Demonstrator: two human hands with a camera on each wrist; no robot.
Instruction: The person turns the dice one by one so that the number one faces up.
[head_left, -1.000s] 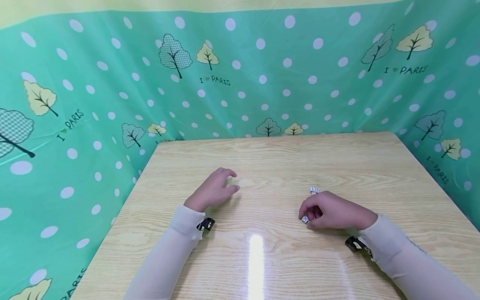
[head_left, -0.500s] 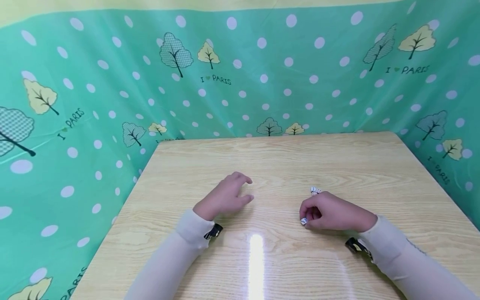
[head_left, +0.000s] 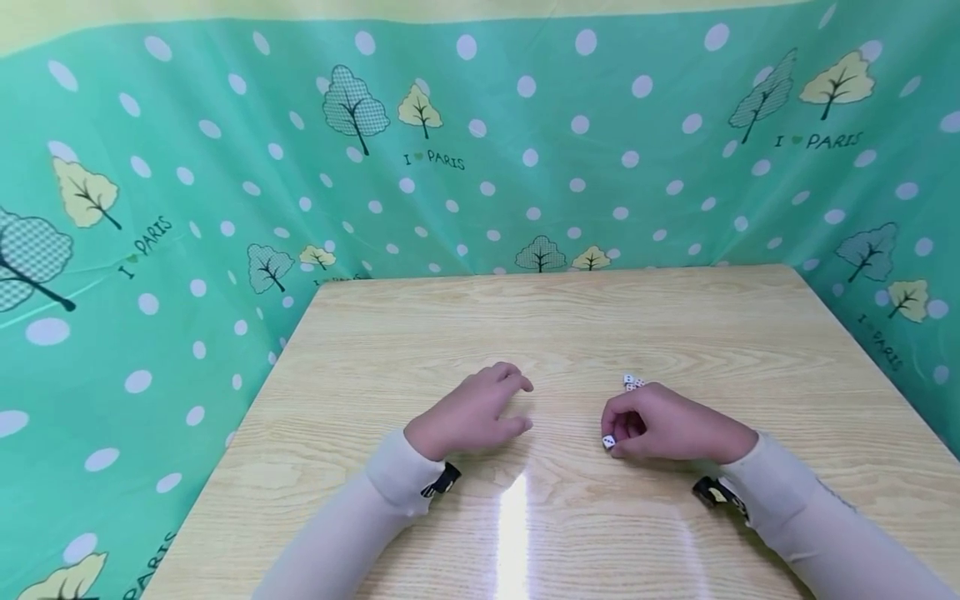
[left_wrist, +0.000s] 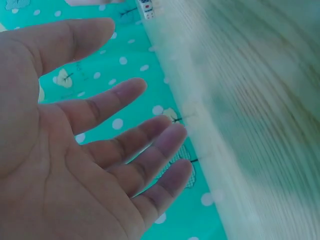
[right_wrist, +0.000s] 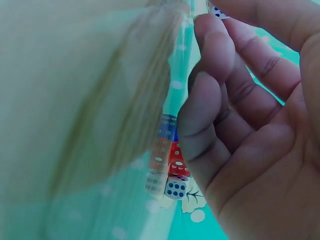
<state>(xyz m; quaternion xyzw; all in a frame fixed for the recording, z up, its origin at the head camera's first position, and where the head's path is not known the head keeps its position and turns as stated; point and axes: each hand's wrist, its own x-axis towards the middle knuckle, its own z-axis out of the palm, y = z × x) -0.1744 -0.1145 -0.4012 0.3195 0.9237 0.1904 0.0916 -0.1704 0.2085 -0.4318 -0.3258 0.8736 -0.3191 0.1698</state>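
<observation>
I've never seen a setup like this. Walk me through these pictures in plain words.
There is no machine here, just a person working with two bare hands. The wide picture is taken from the person's head, looking forward and down. The two close ones are taken from the wrists, each looking at its own hand.

The left hand is open and holds nothing. The right hand pinches a white die at its fingertips. More dice lie on the table just beyond that hand, which hides some; the right wrist view shows a red die among them. Behind the table hangs a green cloth printed with trees and dots.
</observation>
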